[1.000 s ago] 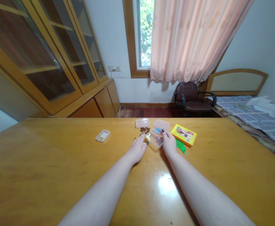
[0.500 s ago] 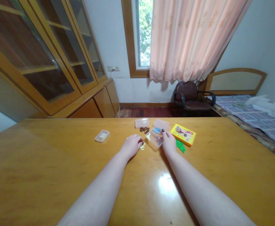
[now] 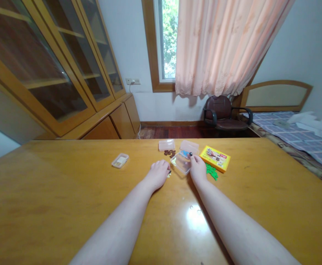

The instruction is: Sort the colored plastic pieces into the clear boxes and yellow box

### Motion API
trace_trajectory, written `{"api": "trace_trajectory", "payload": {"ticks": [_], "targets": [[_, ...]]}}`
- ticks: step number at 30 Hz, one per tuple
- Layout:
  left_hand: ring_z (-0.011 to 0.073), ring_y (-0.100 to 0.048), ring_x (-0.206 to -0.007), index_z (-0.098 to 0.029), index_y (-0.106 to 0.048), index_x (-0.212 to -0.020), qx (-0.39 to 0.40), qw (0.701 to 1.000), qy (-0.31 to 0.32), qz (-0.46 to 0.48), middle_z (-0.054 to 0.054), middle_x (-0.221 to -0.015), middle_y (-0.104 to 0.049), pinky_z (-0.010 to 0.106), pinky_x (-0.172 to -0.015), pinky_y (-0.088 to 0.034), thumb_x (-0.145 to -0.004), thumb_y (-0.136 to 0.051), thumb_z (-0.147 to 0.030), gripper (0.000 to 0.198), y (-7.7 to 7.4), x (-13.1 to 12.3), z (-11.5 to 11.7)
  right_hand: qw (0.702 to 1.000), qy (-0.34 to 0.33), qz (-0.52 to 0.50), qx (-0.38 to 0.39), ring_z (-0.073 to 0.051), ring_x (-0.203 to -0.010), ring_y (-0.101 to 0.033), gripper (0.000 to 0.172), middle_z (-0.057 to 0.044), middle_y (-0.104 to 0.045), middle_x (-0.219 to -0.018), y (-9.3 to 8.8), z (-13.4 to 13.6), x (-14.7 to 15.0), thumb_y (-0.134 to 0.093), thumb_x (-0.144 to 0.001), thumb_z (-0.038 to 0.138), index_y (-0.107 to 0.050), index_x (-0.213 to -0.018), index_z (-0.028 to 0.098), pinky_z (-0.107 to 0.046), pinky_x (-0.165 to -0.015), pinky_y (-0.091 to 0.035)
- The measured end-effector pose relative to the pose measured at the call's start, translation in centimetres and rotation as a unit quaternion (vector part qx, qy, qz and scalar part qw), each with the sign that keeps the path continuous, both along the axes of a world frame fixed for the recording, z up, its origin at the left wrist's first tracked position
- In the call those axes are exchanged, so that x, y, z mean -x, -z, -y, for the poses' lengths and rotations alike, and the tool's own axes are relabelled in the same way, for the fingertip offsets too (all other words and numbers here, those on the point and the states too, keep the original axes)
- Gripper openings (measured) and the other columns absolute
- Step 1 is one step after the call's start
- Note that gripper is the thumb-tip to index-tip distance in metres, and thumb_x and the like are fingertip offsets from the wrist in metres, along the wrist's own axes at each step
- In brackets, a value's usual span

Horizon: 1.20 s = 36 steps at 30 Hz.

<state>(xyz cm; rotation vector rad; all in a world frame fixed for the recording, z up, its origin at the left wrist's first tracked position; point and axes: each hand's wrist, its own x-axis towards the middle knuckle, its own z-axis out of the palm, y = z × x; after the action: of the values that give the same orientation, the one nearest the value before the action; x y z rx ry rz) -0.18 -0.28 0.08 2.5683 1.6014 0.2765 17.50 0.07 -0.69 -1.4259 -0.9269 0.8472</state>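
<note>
Our left hand [image 3: 158, 175] is down on the counter [image 3: 95, 213] at a few loose yellow pieces [image 3: 169, 176], its fingers curled close together; we cannot tell whether they have pinched one. Our right hand [image 3: 199, 169] grips the near right side of a clear box [image 3: 181, 168], thumb on the rim, with the box just right of the left hand and a few yellow bits [image 3: 174, 161] at its left end. The step in hand looks like picking up those small pieces beside the box. We judge that the next move calls for a fine pinch on the left and a steady box on the right.

Our left hand covers part of the loose pieces, so we cannot count them. Our right fingers under the box are hard to make out, and so is whether its base touches the counter.
</note>
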Motion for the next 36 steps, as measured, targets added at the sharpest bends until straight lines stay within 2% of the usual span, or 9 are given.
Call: {"api": "trace_trajectory", "payload": {"ticks": [4, 8, 20, 26, 31, 34, 36], "targets": [[0.0194, -0.05, -0.087, -0.019, -0.052, -0.089, 0.01, 1.0, -0.019, 0.017, 0.005, -0.091, -0.055, 0.032, -0.079, -0.037, -0.083, -0.044, -0.023, 0.012, 0.4, -0.1, -0.2, 1.0, 0.0, -0.004, 0.009, -0.021, -0.061, -0.061, 0.044, -0.005, -0.066, -0.066, -0.2, 0.0, 0.1, -0.048, -0.07, 0.054, -0.064, -0.084, 0.015, -0.028, -0.055, -0.042], [0.0193, -0.05, -0.089, -0.019, -0.052, -0.09, 0.035, 0.998, -0.028, 0.034, 0.005, -0.094, -0.055, 0.031, -0.08, -0.037, -0.08, -0.049, -0.022, 0.012, 0.2, 0.0, -0.2, 1.0, 0.003, -0.004, 0.016, -0.021, -0.062, -0.062, 0.042, -0.006, -0.067, -0.067, -0.5, 0.2, 0.1, -0.049, -0.07, 0.052, -0.063, -0.085, 0.015, -0.027, -0.056, -0.042], [0.0185, -0.052, -0.084, -0.02, -0.055, -0.083, 0.034, 0.997, -0.014, 0.063, 0.002, -0.084, -0.059, 0.031, -0.077, -0.038, -0.078, -0.052, -0.023, 0.006, 0.0, 0.1, -0.3, 1.0, -0.001, -0.016, 0.011, -0.021, -0.061, -0.062, 0.044, -0.004, -0.065, -0.063, -0.5, 0.2, 0.0, -0.051, -0.07, 0.054, -0.063, -0.084, 0.015, -0.028, -0.056, -0.042], [0.0162, -0.053, -0.082, -0.02, -0.053, -0.082, 0.019, 0.99, -0.009, 0.142, 0.001, -0.084, -0.059, 0.029, -0.076, -0.04, -0.078, -0.052, -0.02, 0.005, -0.7, 0.1, -0.3, 1.0, -0.004, -0.009, 0.001, -0.021, -0.063, -0.061, 0.045, -0.005, -0.067, -0.068, -0.2, 0.1, 0.0, -0.048, -0.071, 0.055, -0.063, -0.085, 0.016, -0.028, -0.057, -0.043], [0.0149, -0.053, -0.08, -0.019, -0.052, -0.083, -0.044, 0.969, -0.039, 0.239, 0.002, -0.084, -0.058, 0.028, -0.077, -0.042, -0.08, -0.049, -0.024, 0.006, -1.4, 0.1, -0.1, 0.998, -0.056, 0.036, -0.005, -0.02, -0.065, -0.059, 0.037, -0.005, -0.067, -0.076, 0.5, -0.1, 0.1, -0.049, -0.072, 0.049, -0.064, -0.08, 0.017, -0.028, -0.06, -0.043], [0.015, -0.053, -0.084, -0.02, -0.052, -0.091, -0.058, 0.967, -0.03, 0.248, 0.002, -0.092, -0.059, 0.029, -0.081, -0.041, -0.08, -0.049, -0.023, 0.013, -1.2, 0.2, -0.2, 0.993, -0.082, 0.077, -0.031, -0.02, -0.072, -0.059, 0.033, -0.005, -0.067, -0.077, 0.7, -0.1, 0.2, -0.048, -0.072, 0.045, -0.064, -0.078, 0.017, -0.028, -0.065, -0.042], [0.0156, -0.053, -0.089, -0.02, -0.052, -0.098, -0.05, 0.969, -0.033, 0.239, 0.003, -0.1, -0.059, 0.03, -0.084, -0.04, -0.079, -0.049, -0.021, 0.019, -0.9, 0.4, -0.5, 0.994, -0.086, 0.07, -0.026, -0.02, -0.069, -0.058, 0.034, -0.004, -0.066, -0.074, 0.7, -0.1, 0.2, -0.048, -0.072, 0.046, -0.065, -0.078, 0.017, -0.028, -0.064, -0.041]]}}
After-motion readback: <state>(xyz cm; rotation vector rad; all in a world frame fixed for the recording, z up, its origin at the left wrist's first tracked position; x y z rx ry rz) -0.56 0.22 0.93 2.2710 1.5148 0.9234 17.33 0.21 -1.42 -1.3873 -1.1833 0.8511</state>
